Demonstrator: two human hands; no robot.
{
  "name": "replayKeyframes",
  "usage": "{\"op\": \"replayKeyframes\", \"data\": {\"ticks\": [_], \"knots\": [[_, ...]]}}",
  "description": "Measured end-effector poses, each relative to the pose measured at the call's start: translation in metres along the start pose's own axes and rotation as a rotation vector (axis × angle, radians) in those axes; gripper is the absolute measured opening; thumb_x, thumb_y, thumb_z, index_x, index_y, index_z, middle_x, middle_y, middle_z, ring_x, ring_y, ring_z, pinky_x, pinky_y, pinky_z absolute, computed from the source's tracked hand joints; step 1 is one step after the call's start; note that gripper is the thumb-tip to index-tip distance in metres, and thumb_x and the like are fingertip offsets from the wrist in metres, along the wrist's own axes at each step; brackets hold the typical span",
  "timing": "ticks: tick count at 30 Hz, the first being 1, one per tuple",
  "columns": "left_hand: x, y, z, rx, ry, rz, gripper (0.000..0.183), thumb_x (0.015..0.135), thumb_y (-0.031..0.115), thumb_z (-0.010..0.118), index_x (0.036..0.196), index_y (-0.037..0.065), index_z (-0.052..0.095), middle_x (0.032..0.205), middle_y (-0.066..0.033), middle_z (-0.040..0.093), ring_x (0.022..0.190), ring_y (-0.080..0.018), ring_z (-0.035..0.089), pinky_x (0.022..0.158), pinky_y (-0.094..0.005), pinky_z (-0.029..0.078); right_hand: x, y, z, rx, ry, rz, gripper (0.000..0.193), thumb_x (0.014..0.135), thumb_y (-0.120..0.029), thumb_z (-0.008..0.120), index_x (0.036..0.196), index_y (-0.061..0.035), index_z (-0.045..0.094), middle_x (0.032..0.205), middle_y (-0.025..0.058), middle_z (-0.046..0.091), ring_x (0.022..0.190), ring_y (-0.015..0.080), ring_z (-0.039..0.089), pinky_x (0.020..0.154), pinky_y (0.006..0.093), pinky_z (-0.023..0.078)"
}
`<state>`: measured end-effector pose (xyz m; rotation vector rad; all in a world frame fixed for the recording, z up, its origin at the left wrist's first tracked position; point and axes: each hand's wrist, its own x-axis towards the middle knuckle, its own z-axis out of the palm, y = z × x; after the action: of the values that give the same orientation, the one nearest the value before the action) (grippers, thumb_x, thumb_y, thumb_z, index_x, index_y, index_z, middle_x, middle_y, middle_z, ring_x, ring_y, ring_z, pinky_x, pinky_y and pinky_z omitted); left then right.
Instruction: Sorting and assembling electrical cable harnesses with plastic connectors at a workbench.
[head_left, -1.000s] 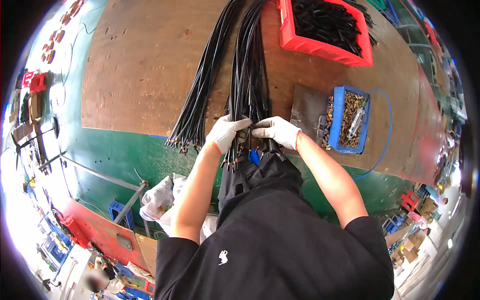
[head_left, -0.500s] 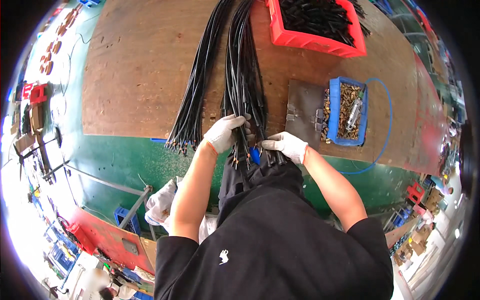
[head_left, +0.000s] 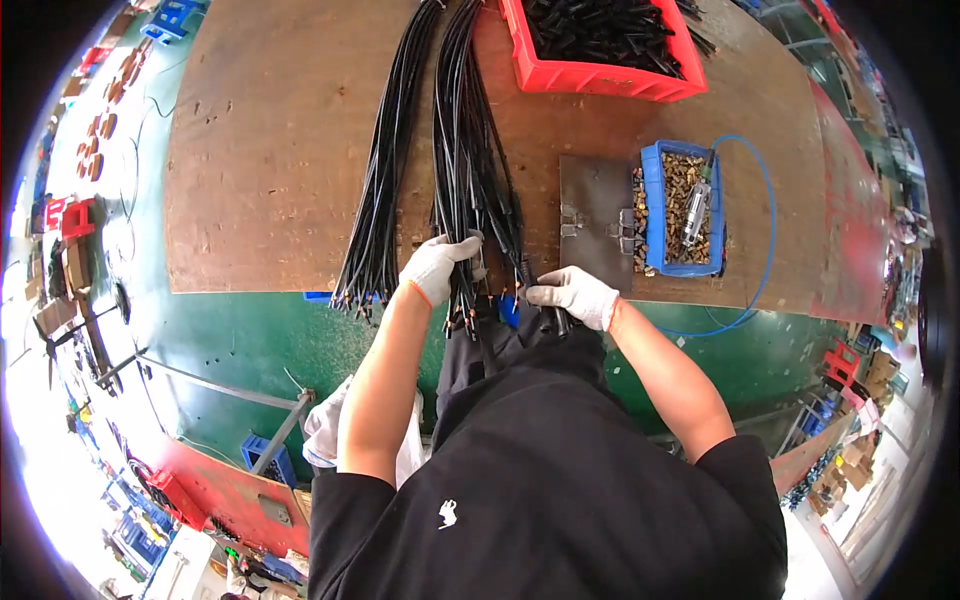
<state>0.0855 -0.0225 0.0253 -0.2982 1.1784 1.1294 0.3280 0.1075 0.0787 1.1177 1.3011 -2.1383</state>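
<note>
From where I stand, I see a person in a black shirt (head_left: 560,460) at a brown wooden bench (head_left: 280,150), with both hands in pale gloves. The left hand (head_left: 440,268) has its grip closed around part of a long bundle of black cables (head_left: 462,150), near the lower ends. This bundle lies along the bench, and its coppery tips (head_left: 460,322) hang past the near edge, in front of the person. The right hand (head_left: 577,294) is just beside, at the thick black pieces (head_left: 562,322) on the right side of the same bundle. Its fingers are bent, but I cannot tell if this grip is firmly closed on them. Between the two hands shows something blue (head_left: 509,312), too much covered to name.

To the left lies a second bundle (head_left: 385,170), also black, with its ends over the edge; no hand touches it. At the far side stands a red crate (head_left: 610,82), filled with short black parts (head_left: 600,40). On the right, next to a dark plate (head_left: 598,205), a blue bin (head_left: 655,205) contains many small brass-coloured pieces (head_left: 680,180). A silvery tool (head_left: 697,215) rests on them, tilted, and a thin blue hose (head_left: 772,220) curves around the bin's right side.
</note>
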Motion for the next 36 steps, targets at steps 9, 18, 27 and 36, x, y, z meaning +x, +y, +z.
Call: {"op": "replayKeyframes", "data": {"ticks": [9, 18, 27, 36], "knots": [[0.003, -0.008, 0.005, -0.047, 0.020, -0.011, 0.019, 0.097, 0.011, 0.075, 0.109, -0.001, 0.066, 0.094, -0.0118, 0.072, 0.082, -0.0275, 0.073, 0.076, -0.0452, 0.067, 0.003, 0.030, 0.030, -0.034, -0.077, -0.071, 0.039, 0.098, -0.024, 0.081, 0.127, 0.0006, 0.073, 0.117, 0.0042, 0.076, 0.109, 0.0131, 0.067, 0.103, 0.0324, 0.051], [0.001, -0.007, 0.001, 0.339, 0.029, 0.041, 0.031, 0.097, 0.022, 0.078, 0.124, 0.010, 0.071, 0.101, -0.0031, 0.072, 0.084, -0.0154, 0.069, 0.076, -0.0309, 0.057, -0.011, 0.023, 0.025, -0.187, -0.127, 0.052, 0.036, 0.097, -0.024, 0.081, 0.125, -0.0028, 0.075, 0.110, 0.0014, 0.076, 0.100, 0.0111, 0.065, 0.096, 0.0323, 0.053], [-0.011, -0.009, 0.019, -0.013, -0.157, 0.026, 0.031, 0.094, 0.003, 0.077, 0.122, 0.006, 0.064, 0.100, -0.0076, 0.071, 0.079, -0.0251, 0.075, 0.073, -0.0406, 0.065, -0.039, 0.008, 0.014, -0.763, -0.118, 0.040, 0.057, 0.093, -0.044, 0.077, 0.127, 0.0031, 0.072, 0.114, 0.0199, 0.077, 0.106, 0.0300, 0.072, 0.097, 0.0400, 0.053], [-0.002, -0.022, 0.020, -0.036, -0.160, 0.052, 0.029, 0.095, 0.001, 0.074, 0.122, 0.005, 0.065, 0.101, -0.0089, 0.072, 0.081, -0.0255, 0.075, 0.074, -0.0413, 0.066, -0.046, 0.007, 0.014, -0.851, -0.165, -0.021, 0.066, 0.091, -0.050, 0.076, 0.132, 0.0019, 0.071, 0.127, 0.0247, 0.073, 0.123, 0.0392, 0.069, 0.105, 0.0430, 0.052]]}}
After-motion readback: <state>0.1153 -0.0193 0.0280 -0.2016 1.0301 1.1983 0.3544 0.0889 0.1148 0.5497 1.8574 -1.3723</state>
